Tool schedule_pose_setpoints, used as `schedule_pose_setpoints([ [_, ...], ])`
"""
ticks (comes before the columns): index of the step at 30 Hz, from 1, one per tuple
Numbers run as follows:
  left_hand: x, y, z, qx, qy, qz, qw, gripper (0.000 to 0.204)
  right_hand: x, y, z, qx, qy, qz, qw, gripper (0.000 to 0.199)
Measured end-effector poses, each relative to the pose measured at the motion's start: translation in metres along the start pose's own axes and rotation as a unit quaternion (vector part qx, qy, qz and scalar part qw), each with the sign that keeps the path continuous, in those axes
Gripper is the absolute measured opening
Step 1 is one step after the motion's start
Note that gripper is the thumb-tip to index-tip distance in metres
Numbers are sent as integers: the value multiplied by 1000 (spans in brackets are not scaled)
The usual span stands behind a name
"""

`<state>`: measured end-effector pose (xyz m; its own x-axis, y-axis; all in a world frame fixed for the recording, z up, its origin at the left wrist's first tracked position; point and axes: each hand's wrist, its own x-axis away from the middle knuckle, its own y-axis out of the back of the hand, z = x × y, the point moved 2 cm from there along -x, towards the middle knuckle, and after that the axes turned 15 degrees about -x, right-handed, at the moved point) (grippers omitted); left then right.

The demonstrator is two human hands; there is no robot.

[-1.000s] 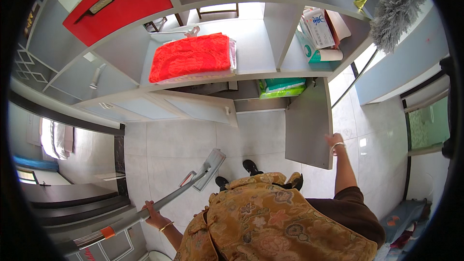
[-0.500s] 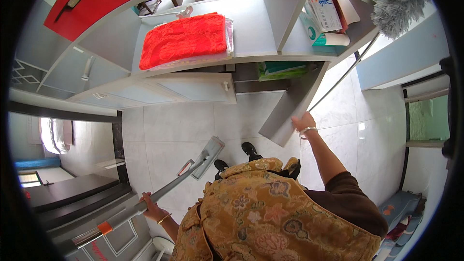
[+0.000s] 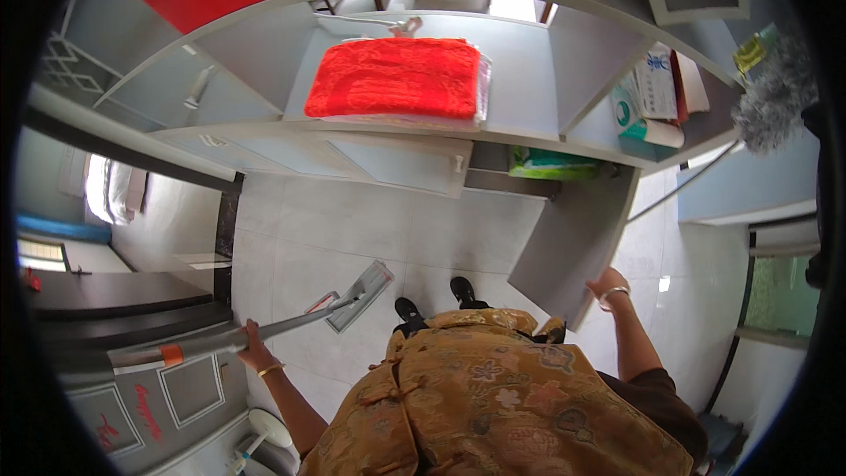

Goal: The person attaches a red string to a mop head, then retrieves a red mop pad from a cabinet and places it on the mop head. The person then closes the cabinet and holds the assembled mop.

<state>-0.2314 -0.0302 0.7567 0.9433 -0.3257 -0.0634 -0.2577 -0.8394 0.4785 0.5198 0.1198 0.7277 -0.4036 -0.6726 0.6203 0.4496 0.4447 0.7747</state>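
My left hand (image 3: 253,344) is closed around the grey pole of a flat mop (image 3: 304,321) with an orange band. Its rectangular head (image 3: 359,296) rests on the tiled floor, left of my feet. On the right, my right hand (image 3: 608,284) has its fingers curled at the outer edge of an open grey cabinet door (image 3: 573,242). Green packages (image 3: 551,164) show inside the low compartment behind that door. A grey fluffy duster (image 3: 780,97) is at the far right; its thin rod slants down and disappears at the door's edge.
The white cabinet (image 3: 515,130) spans the front, with a red folded cloth (image 3: 397,79) on its shelf. Boxes (image 3: 656,92) fill the right compartment. Another low door (image 3: 388,159) stands ajar. A dark-framed doorway (image 3: 227,229) is at left, a pale blue ledge (image 3: 749,189) at right.
My view has shifted, so the cabinet and its door appear lower and farther right. The mop head sits slightly farther left of my feet. Both hands keep their grips.
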Motion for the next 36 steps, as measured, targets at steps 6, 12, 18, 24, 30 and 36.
schedule_pose_setpoints([
  [6, -77, -29, -3, 1, -24, 46, 999, 17, 4, 41, 77, 13, 122, -95, 988, 37],
  [12, -161, -83, -3, -34, -49, 85, 995, 27, -66, -17, 256, -171, 337, -72, 923, 56],
  [18, -244, -159, 11, -78, -62, 227, 969, 23, -134, -74, 364, -168, 399, -178, 884, 75],
  [24, -316, -238, 47, -128, -41, 350, 927, 21, -142, -90, 358, -502, 167, -23, 848, 74],
  [30, -368, -308, 89, -121, -9, 409, 904, 26, -127, -89, 366, -535, 114, -82, 833, 70],
  [36, -392, -341, 88, -197, 105, 385, 895, 39, -42, -111, 340, -412, 149, -136, 889, 50],
])
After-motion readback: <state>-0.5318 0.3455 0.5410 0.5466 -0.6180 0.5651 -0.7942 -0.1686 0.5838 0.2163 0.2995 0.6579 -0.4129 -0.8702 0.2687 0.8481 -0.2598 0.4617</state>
